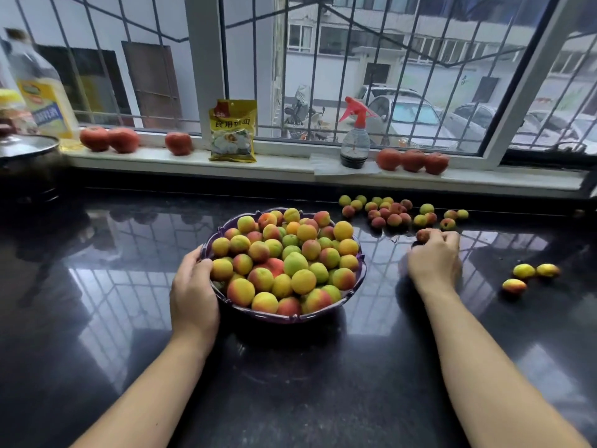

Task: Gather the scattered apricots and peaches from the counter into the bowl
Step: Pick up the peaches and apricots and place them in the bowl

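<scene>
Meanwhile the left hand [193,294] gripped the purple scalloped glass bowl's [323,313] rim; the right hand's [434,258] curled fingers pinched a reddish small apricot [423,235], bare glossy black counter [290,383] behind them.

A white windowsill [284,163] runs across the view at twelve o'clock. On it, from nine o'clock toward three: a clear bottle of yellow oil [42,88] with a yellow label, a pair of red tomatoes [109,139] touching each other, a single tomato [178,143], an upright yellow packet [233,130] with printed characters, a spray bottle [355,137] with a red trigger head and dark liquid standing on a white sheet, and three more tomatoes [412,160] in a touching row. At ten o'clock a dark pot with a glass lid [27,147] stands. Behind the sill, barred window panes [403,59] show parked cars [420,121] and a pale building.
</scene>
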A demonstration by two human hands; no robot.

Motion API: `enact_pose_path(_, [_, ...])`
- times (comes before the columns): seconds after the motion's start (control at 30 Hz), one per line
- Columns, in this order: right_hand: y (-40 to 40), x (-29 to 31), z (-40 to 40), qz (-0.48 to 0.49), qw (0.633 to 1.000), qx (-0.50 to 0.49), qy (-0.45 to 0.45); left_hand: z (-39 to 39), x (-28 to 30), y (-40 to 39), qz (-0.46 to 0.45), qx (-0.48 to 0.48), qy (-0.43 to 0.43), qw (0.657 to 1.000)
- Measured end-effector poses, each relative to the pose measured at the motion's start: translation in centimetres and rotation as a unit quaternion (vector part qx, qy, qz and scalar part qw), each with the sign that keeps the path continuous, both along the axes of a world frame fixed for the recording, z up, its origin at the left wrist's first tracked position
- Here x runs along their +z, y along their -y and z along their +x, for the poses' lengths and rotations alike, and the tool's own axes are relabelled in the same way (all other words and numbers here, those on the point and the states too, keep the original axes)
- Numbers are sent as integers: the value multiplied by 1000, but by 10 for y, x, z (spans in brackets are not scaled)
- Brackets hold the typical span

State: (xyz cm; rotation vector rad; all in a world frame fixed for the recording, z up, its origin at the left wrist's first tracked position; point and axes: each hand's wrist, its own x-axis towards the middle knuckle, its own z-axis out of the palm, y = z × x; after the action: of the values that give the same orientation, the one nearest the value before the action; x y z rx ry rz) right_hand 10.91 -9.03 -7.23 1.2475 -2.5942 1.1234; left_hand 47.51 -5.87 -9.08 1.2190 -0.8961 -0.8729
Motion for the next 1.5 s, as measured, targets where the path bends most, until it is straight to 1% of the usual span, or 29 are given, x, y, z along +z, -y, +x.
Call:
enact_pose_path(0.1, [3, 3, -9, 64, 998, -11, 8, -2, 2, -2, -1, 6, 0, 1000])
enact_pose_path(0.17, [4, 2, -7, 107, 994, -8, -10, -2, 4, -3, -4, 3, 2, 1000])
enact_pose_path(0.2, [4, 2, -7, 112, 993, -10, -22, -2, 4, -3, -4, 1, 1, 1000])
enact_pose_path(0.27, [4, 1, -9, 87, 995, -17, -38, -3, 5, -4, -7, 1, -4, 1000])
enact_pose_path(0.33, [5, -4, -12, 60, 997, -28, -34, -3, 5, -4, -6, 2, 0, 1000])
enact_pose_path(0.6, [5, -6, -13, 65, 997, -43, -14, -1, 2, -1, 0, -2, 8, 1000])
enact_pose_path(0.7, [2, -4, -10, 40, 999, -34, -14, -2, 2, -1, 3, 0, 10, 1000])
enact_pose_path(0.77, [0, 0, -5, -10, 1000, 5, 17, -2, 2, -1, 5, -2, 7, 1000])
enact_pose_path(0.87, [-2, 14, 9, -88, 986, 140, 35, -2, 4, -2, 10, 7, 3, 1000])
enact_pose_path(0.93, [-9, 34, 26, -128, 963, 227, 67, -4, 5, -3, 6, 8, 5, 1000])
enact_pose_path(1.0, [-21, 56, 52, -151, 923, 327, 132, -4, 6, -4, -2, 8, 11, 1000])
enact_pose_path(1.03, [-27, 68, 68, -145, 901, 379, 151, -4, 6, -4, -5, 10, 14, 1000])
enact_pose_path(1.07, [-34, 80, 85, -119, 884, 427, 148, -4, 6, -5, -5, 12, 19, 1000])
enact_pose_path(1.13, [-41, 97, 121, -49, 865, 492, 85, -6, 9, -6, -3, 12, 23, 1000])
enact_pose_path(1.2, [-42, 106, 154, -17, 862, 507, 12, -6, 10, -6, 0, 6, 21, 1000])
enact_pose_path(1.27, [-40, 108, 177, 1, 863, 504, -37, -4, 8, -5, 2, 4, 20, 1000])
enact_pose_path(1.37, [-36, 99, 190, 48, 863, 499, -66, -3, 8, -5, 3, 9, 19, 1000])
enact_pose_path(1.5, [-37, 86, 192, 63, 861, 496, -95, -4, 9, -7, -3, 3, 24, 1000])
